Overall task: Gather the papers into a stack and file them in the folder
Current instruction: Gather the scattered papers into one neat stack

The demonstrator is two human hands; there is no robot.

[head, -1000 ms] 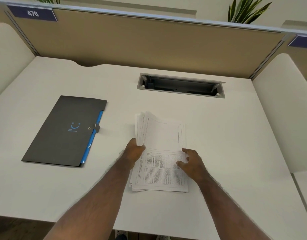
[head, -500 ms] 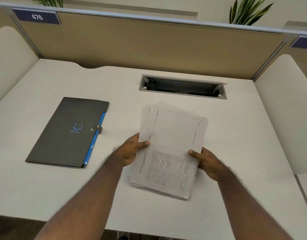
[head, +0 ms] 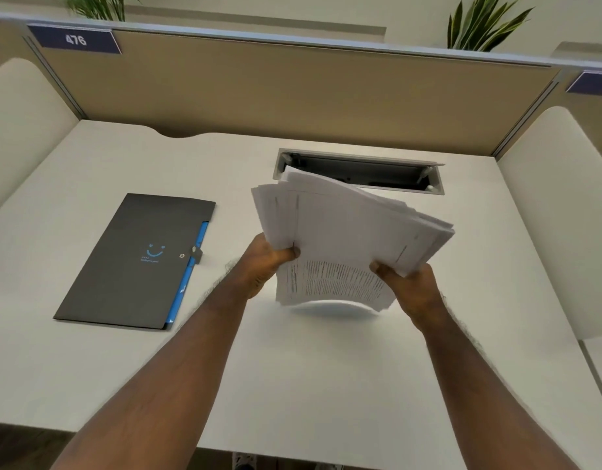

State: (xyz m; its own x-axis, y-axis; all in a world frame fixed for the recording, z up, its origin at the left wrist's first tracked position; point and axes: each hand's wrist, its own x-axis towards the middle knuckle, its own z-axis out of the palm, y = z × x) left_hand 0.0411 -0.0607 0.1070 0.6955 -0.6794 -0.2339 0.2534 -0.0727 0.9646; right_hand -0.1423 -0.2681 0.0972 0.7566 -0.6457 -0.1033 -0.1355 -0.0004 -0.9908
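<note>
A loose stack of white printed papers hangs in the air above the middle of the white desk, tilted, its sheets fanned out unevenly at the far edge. My left hand grips the stack's left side with the thumb on top. My right hand holds the right side. A dark grey folder with a blue smiley mark, a blue inner edge and a snap tab lies shut and flat on the desk to the left, apart from both hands.
A grey cable tray opening is set in the desk behind the papers. A tan divider panel closes the back, with cream side panels left and right. A sign reading 476 and plants sit on top.
The papers lay flat on the desk under my hands a second ago. Both hands have since gripped the stack's sides and lifted it up off the desk, tilting it.
</note>
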